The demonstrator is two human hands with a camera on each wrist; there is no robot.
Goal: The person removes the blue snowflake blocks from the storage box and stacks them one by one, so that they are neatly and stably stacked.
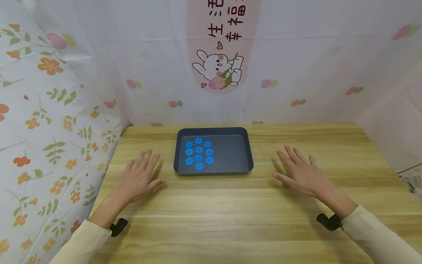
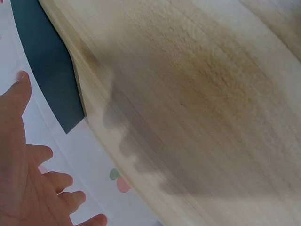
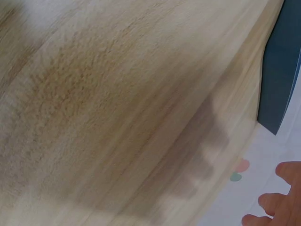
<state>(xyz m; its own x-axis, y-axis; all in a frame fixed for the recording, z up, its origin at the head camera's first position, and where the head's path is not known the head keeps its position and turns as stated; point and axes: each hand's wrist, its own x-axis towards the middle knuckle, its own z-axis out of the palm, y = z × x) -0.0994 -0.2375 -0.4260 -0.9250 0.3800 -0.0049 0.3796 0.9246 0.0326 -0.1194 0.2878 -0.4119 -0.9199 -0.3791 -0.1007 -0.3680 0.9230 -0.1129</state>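
A dark grey rectangular tray (image 1: 230, 154) lies near the back of the wooden table. In its left half several flat blue notched discs (image 1: 198, 150), like small snowflakes or gears, are laid out in columns. My left hand (image 1: 140, 178) hovers left of the tray with straight, slightly spread fingers and holds nothing. On the other side my right hand (image 1: 301, 174) is likewise held over the table, fingers extended and nothing in them. Neither hand touches the tray. Each wrist view shows the tray's outer wall (image 2: 44, 61) and a hand's shadow on the wood.
The wooden table (image 1: 211, 216) fills the lower view. A white cloth with a printed rabbit (image 1: 219, 68) hangs behind it. A flowered cloth (image 1: 56, 146) hangs along the left side. Black wrist mounts (image 1: 118, 227) sit at both sleeves.
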